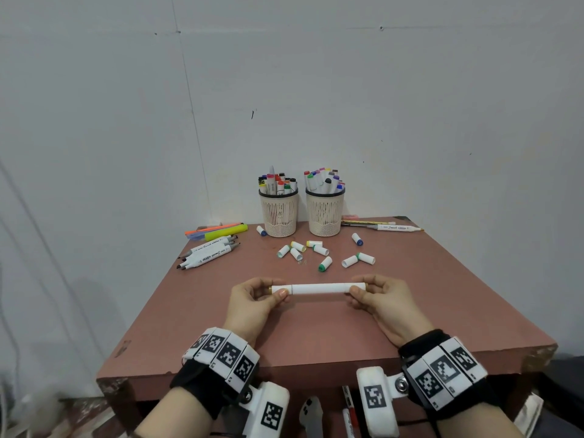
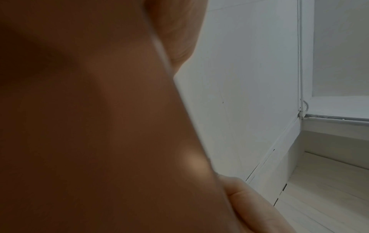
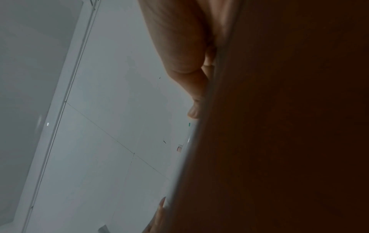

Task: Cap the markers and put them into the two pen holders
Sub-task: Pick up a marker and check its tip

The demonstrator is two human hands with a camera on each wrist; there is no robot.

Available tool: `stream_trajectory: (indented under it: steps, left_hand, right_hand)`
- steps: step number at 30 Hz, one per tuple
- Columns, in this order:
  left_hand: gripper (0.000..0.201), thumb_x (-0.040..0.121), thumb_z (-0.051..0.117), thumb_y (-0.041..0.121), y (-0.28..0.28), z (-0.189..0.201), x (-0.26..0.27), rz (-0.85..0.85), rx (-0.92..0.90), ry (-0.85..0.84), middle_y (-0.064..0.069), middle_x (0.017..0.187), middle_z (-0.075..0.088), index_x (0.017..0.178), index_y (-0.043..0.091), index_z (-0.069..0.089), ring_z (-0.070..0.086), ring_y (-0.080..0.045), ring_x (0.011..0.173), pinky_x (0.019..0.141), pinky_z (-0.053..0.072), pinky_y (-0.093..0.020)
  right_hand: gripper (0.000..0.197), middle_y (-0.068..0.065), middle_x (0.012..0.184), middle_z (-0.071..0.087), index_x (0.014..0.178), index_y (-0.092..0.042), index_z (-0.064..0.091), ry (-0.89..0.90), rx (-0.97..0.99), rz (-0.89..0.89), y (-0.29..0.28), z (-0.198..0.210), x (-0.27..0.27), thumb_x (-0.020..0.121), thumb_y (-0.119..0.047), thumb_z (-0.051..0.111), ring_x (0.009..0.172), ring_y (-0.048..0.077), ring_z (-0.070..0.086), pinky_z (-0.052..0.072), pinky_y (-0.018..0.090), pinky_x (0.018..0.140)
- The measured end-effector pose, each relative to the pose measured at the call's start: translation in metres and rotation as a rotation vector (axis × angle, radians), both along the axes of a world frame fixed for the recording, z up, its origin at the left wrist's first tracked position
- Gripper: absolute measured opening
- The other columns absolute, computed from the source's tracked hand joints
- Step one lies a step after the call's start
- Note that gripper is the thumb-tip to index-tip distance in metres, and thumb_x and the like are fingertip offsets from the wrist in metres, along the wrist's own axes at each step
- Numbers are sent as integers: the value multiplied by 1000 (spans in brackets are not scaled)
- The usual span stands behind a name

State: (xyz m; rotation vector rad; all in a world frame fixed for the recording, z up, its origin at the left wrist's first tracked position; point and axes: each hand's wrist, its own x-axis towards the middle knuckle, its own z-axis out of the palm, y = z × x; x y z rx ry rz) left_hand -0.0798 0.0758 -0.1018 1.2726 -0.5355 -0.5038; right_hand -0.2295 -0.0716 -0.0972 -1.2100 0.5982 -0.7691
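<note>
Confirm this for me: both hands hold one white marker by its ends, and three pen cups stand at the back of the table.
Not quite: there are two pen cups, not three. The head view shows the left pen cup and the right pen cup side by side at the back of the table. The rest holds: the left hand and the right hand each pinch one end of the white marker.

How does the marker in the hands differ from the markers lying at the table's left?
The held marker is pinched at both ends by the left hand and right hand, above the table; the left-side markers lie slanted on it. The held marker's left end is capped; the left-side markers show bare dark tips. Both have white barrels.
</note>
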Motion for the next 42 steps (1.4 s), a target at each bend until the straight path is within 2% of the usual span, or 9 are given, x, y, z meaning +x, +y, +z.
stream_trajectory:
  steps: [6,11,15,23,27,29,32,38,42]
  left_hand:
    - [19,78,63,-17,2,1,-2,-19,53,-4,-11,62,67,81,1,66,66,-12,51,51,52,-16]
    - [18,79,61,-17,5,3,-3,-75,86,2,-10,57,67,91,-5,66,65,-12,49,49,50,-14]
    - [18,80,60,-17,9,7,-6,-111,113,-4,-12,58,67,90,-4,67,66,-13,49,49,50,-15]
    - [20,80,58,-18,12,15,-11,-103,42,43,-17,68,65,97,-9,64,65,-10,50,49,50,-14]
    - [17,76,65,-14,12,15,-11,-39,16,87,-20,75,68,90,-3,64,68,-17,58,51,55,-20]
    - [17,76,65,-14,12,19,-11,-3,13,94,-20,74,67,91,-7,62,68,-17,55,51,54,-20]
    - [21,78,64,-13,12,36,-6,24,-19,47,-21,78,66,98,-12,57,68,-16,54,52,54,-18]
    - [26,79,64,-12,2,96,11,38,-100,-169,-20,81,68,102,0,63,70,-16,61,59,55,-18]
    - [25,79,67,-10,-24,136,29,40,-90,-305,-17,78,68,102,-1,65,70,-15,61,61,57,-19]
  right_hand:
    - [18,18,72,63,81,3,60,-13,19,-5,-2,0,-1,84,19,53,54,17,62,57,20,57]
    - [19,20,73,62,80,4,60,-14,33,10,-3,2,-3,84,20,52,53,18,62,57,21,56]
    - [18,19,71,62,82,4,60,12,9,37,-1,4,-5,84,20,52,51,18,62,56,21,57]
    - [16,20,71,63,83,5,61,-28,68,68,2,9,-8,84,19,53,54,21,63,55,23,56]
    - [12,18,70,64,88,5,63,-53,116,98,1,13,-9,85,14,55,58,20,60,54,22,55]
    - [11,17,70,64,90,4,64,-33,122,108,-1,14,-8,85,11,57,60,19,59,52,21,53]
    - [10,16,73,65,89,3,67,27,90,128,-2,20,-6,82,8,63,63,19,58,51,20,54]
    - [13,16,74,69,90,2,70,3,-24,171,-10,56,2,81,9,63,61,19,65,54,20,60]
    - [15,17,83,71,91,-1,71,53,-201,147,-34,85,14,79,7,67,66,21,65,55,25,66]
